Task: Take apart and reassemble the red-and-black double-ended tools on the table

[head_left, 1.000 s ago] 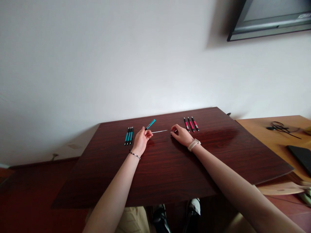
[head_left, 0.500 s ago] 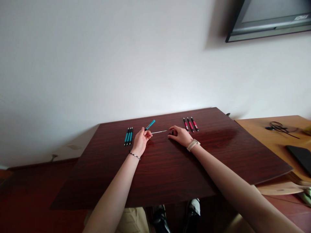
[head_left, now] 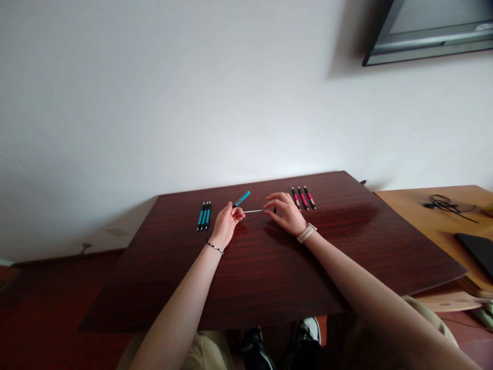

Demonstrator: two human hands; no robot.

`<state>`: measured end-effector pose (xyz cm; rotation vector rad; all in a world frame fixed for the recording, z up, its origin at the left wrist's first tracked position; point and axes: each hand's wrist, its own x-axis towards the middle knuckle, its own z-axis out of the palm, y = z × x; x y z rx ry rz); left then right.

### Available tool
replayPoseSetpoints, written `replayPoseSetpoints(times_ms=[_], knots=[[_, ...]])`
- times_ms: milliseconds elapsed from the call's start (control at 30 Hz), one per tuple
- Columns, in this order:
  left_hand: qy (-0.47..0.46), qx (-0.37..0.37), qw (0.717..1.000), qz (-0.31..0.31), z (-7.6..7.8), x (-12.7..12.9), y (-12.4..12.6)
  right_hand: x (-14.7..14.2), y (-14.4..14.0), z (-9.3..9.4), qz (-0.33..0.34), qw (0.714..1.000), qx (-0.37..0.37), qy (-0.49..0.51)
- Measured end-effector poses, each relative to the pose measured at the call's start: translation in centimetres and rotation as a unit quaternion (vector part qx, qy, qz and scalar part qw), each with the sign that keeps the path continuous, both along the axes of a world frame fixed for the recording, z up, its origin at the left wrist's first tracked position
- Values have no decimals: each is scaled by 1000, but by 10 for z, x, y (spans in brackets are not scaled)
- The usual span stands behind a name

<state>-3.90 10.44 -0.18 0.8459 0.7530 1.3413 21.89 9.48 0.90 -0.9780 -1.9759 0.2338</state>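
The left hand pinches a teal pen barrel pointing to 1 o'clock — the right hand pinches the thin refill, at 3 o'clock of the left, just above the table.

Left hand with teal pen barrel, right hand on thin refill.
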Motion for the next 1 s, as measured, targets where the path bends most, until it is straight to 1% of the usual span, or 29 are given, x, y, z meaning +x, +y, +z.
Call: replayPoseSetpoints(times_ms=[233, 400, 500, 700, 1000], knots=[[2, -1, 1000, 11, -1, -4, 2, 1, 2, 1, -16, 1000, -2, 10], [0, -12, 1000, 23, 3, -3, 1, 2, 2, -1, -17, 1000, -5, -7], [2, -11, 1000, 15, 4, -1, 0, 2, 4, -4, -17, 1000, -7, -16], [4, -1, 1000, -15, 1, -2, 0, 1, 5, -5, -9, 1000, -4, -12], [12, -4, 1000, -9, 4, -1, -2, 1, 2, -2, -2, 1000, -6, -12]])
